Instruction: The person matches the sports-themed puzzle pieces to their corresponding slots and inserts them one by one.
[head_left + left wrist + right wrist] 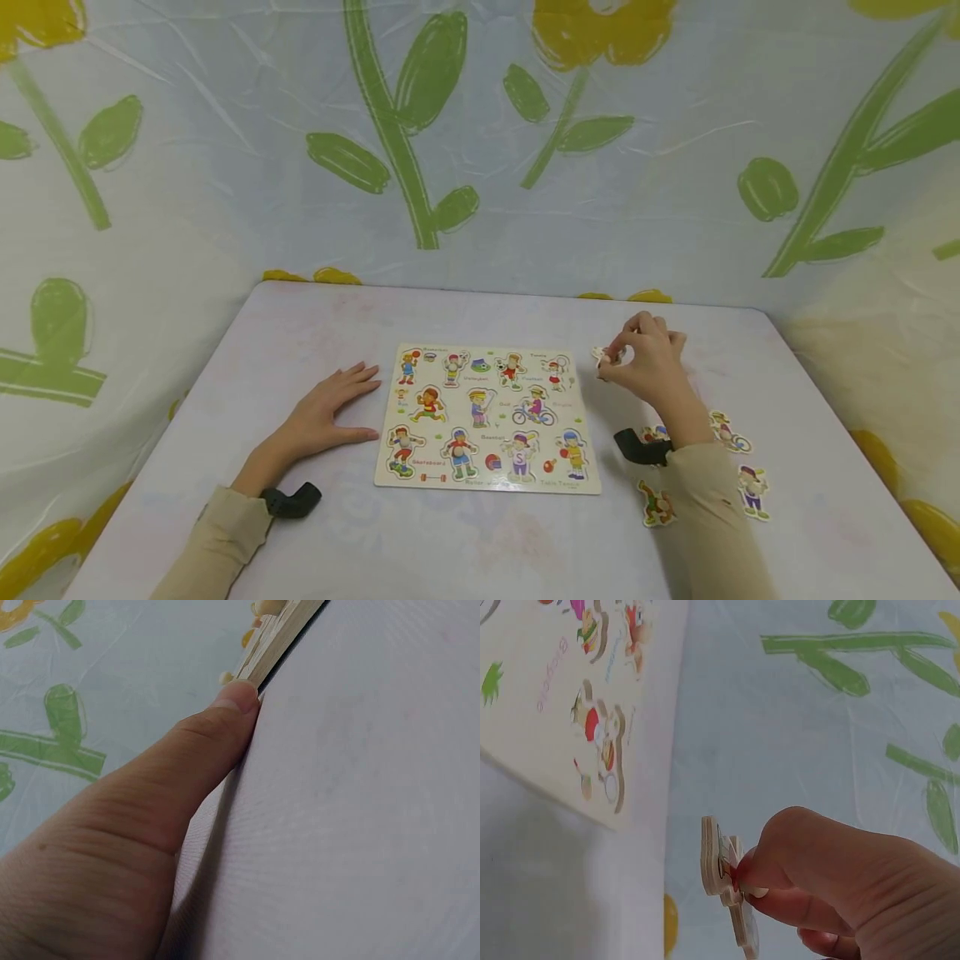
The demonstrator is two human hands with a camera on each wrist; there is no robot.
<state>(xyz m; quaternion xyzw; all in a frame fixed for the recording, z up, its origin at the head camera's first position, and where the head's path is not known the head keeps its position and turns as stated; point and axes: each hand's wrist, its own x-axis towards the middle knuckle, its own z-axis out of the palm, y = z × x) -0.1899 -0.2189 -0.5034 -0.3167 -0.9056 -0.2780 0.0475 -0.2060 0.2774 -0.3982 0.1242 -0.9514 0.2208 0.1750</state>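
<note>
My right hand (651,362) pinches a small wooden puzzle piece (602,357) between thumb and fingertips, above the table just past the board's right edge. In the right wrist view the piece (714,859) is tilted nearly edge-on, and a pale knob shows beside the fingertips. The wooden puzzle board (383,473) lies flat, printed with sports figures in cut outlines. On the table to its left rests my left hand (327,412), fingers extended. Its thumb (202,746) touches the board's side edge (281,641) in the left wrist view.
Loose puzzle pieces lie right of the board: a cyclist (729,432), a baseball figure (753,493) and a green-and-red figure (657,504). Another piece (655,433) is partly hidden by the right wrist. A flower-patterned cloth (480,217) hangs behind the table.
</note>
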